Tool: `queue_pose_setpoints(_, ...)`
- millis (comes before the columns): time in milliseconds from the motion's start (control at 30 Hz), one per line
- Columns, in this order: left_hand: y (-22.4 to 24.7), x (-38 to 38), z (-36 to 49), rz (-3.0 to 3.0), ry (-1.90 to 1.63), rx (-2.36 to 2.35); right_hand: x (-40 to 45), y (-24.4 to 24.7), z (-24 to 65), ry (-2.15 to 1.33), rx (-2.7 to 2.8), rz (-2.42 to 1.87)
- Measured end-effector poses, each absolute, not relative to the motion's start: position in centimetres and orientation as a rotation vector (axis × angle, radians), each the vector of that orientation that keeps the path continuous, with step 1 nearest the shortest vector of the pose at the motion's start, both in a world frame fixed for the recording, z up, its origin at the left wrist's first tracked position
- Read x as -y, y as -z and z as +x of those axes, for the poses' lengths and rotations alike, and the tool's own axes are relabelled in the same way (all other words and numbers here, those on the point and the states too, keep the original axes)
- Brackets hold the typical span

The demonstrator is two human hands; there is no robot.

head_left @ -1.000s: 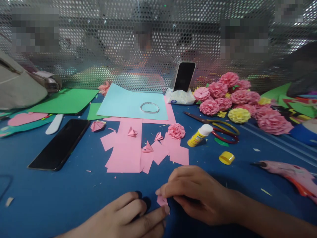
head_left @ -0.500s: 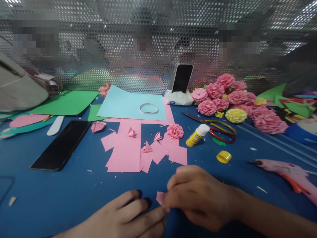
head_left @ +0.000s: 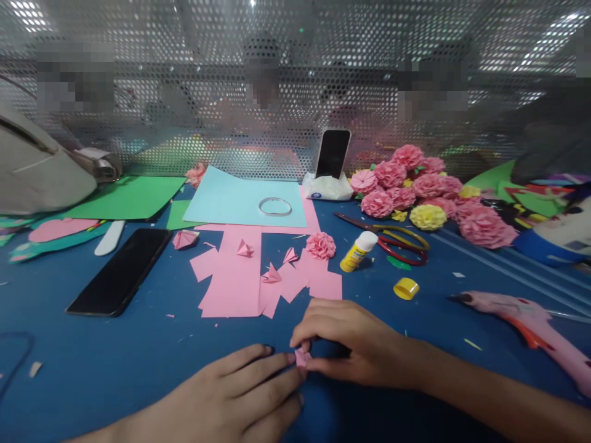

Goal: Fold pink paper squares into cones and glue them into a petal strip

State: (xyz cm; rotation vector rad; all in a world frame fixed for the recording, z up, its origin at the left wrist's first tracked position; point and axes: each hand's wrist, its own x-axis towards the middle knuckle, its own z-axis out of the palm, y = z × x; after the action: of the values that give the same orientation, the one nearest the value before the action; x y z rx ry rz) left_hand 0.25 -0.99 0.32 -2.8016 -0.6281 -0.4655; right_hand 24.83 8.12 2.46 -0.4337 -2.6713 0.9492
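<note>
A small folded pink paper piece [head_left: 302, 357] lies between my hands at the bottom centre. My right hand [head_left: 348, 344] pinches it between thumb and fingers. The fingertips of my left hand [head_left: 244, 391] touch its left side, with the fingers stretched out over the blue table. Beyond them lie pink paper sheets [head_left: 237, 283], a few small folded pink pieces [head_left: 271, 274] and a ruffled pink paper flower [head_left: 321, 245]. A glue stick [head_left: 357, 252] stands tilted to the right of the flower, its yellow cap [head_left: 406, 288] nearby.
A black phone [head_left: 120, 271] lies at the left. Scissors [head_left: 397, 239], a pink glue gun [head_left: 517, 317] and a heap of paper flowers [head_left: 427, 184] are on the right. Light-blue paper [head_left: 240, 200] and an upright phone [head_left: 333, 154] are at the back.
My right hand has shifted left and its fingers have opened around the paper piece, which shows more now. My left fingers are more stretched out. The view has shifted slightly.
</note>
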Motion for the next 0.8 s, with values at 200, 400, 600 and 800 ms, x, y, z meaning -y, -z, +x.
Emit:
queue_pose_setpoints(200,-0.33,1.11,0.10,-2.797,0.445,0.620,-7.78,-2.62,24.76,-0.930,2.689,-0.531)
queue_pose_setpoints(400,-0.40,1.13,0.00,-2.800,0.438,0.611,-7.36,-2.20,24.68,-0.526,2.799,-0.578)
queue_pose_setpoints(600,-0.66,1.14,0.08,-2.813,0.424,0.614,-7.05,-2.27,24.42,-0.536,2.865,-0.627)
queue_pose_setpoints(800,-0.32,0.88,0.11,-2.800,0.433,0.614,-7.17,-2.66,24.43,-0.721,2.839,-0.686)
